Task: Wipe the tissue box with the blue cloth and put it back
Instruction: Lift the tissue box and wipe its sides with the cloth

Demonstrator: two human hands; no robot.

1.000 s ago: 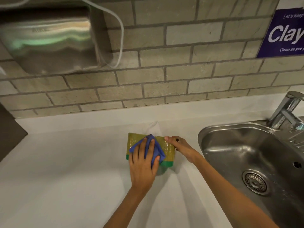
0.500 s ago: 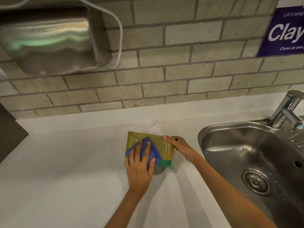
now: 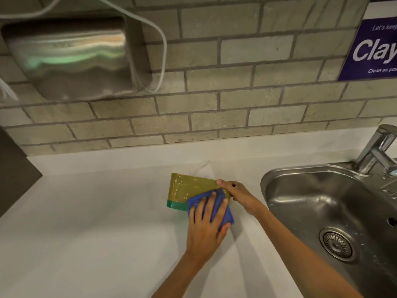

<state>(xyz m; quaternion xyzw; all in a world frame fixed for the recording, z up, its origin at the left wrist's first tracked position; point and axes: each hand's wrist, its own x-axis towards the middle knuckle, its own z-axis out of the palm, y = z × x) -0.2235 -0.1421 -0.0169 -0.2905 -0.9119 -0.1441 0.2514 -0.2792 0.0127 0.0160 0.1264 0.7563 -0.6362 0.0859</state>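
Observation:
The tissue box (image 3: 184,189), yellow-green with a green lower band and a shiny plastic wrap, lies on the white counter (image 3: 86,222) near the sink. My left hand (image 3: 206,229) presses the folded blue cloth (image 3: 214,206) flat against the box's near right corner, fingers spread over the cloth. At the box's right end, my right hand (image 3: 238,194) grips its far right edge. A white tissue (image 3: 204,167) sticks out behind the box.
A steel sink (image 3: 322,203) with a drain (image 3: 336,244) and a chrome tap (image 3: 378,151) lies to the right. A metal hand dryer (image 3: 71,59) with a white cable hangs on the brick wall, a purple sign (image 3: 373,46) at top right. A dark panel (image 3: 15,168) borders the left.
My left hand has slid the blue cloth from the box's left side across to its near right corner. My right hand has stayed on the box's right edge.

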